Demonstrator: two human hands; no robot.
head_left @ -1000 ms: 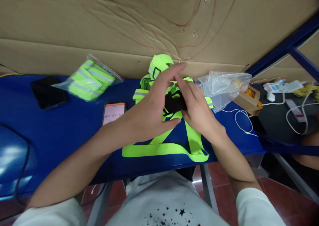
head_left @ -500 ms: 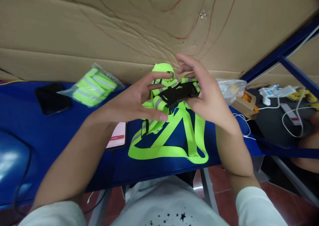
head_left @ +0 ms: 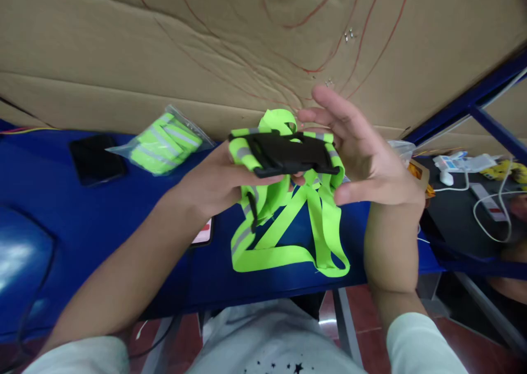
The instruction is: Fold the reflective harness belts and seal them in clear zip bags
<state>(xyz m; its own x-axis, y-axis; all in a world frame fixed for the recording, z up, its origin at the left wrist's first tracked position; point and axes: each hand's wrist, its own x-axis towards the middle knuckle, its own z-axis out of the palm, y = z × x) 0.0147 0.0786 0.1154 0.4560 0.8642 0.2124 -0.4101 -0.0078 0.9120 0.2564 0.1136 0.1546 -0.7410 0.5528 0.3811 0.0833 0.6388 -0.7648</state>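
A neon yellow-green reflective strap harness [head_left: 267, 260] with grey stripes lies partly on the blue table. Its black plastic side-release buckle [head_left: 290, 153] is raised above the surface, and the two halves look joined. My left hand [head_left: 222, 179] grips the buckle's left end, thumb along the near side and fingers behind it, partly hidden. To the right of the buckle, my right hand [head_left: 366, 149] is open, fingers spread and thumb apart, close to the strap. A small black slider [head_left: 252, 212] sits on the strap below my left hand.
On the left lie a clear bag with a folded reflective harness [head_left: 167, 143] and a black phone [head_left: 96, 158]. Another phone [head_left: 203, 234] shows under my left wrist. Cardboard [head_left: 230, 44] rises behind. A blue metal frame [head_left: 498, 124] and white cables [head_left: 480, 215] are on the right.
The buckle has come up, turned level and moved nearer the camera, with my left hand now closed on it. My right hand has opened away from its right end.
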